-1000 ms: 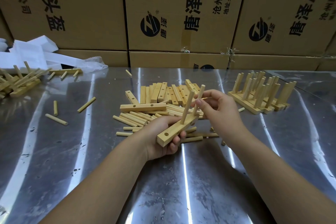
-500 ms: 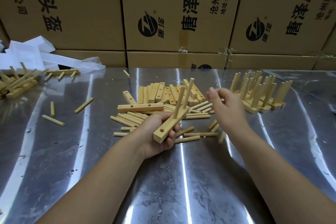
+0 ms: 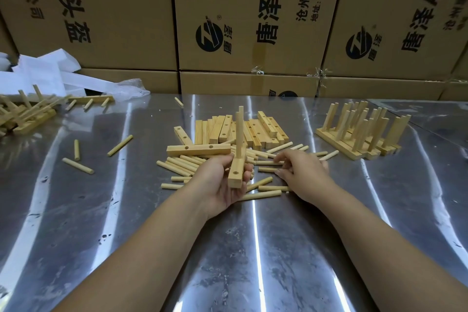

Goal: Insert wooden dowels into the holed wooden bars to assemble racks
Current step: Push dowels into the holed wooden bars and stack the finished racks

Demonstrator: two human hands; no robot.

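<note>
Bar [image 3: 236,175] gripped by left hand [image 3: 220,182] bears an upright dowel [image 3: 239,132], near hole empty; right hand [image 3: 301,172] curls over loose dowels [image 3: 260,195], grasp unclear; finished racks [image 3: 354,139] nearby.

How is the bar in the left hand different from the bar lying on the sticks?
The held bar is gripped in the air by the left hand; the lying bar rests on loose dowels. The held bar carries an upright dowel; the lying bar's visible holes are empty. The held bar points away from the person; the lying bar runs sideways. Both are pale wood with round holes.
</note>
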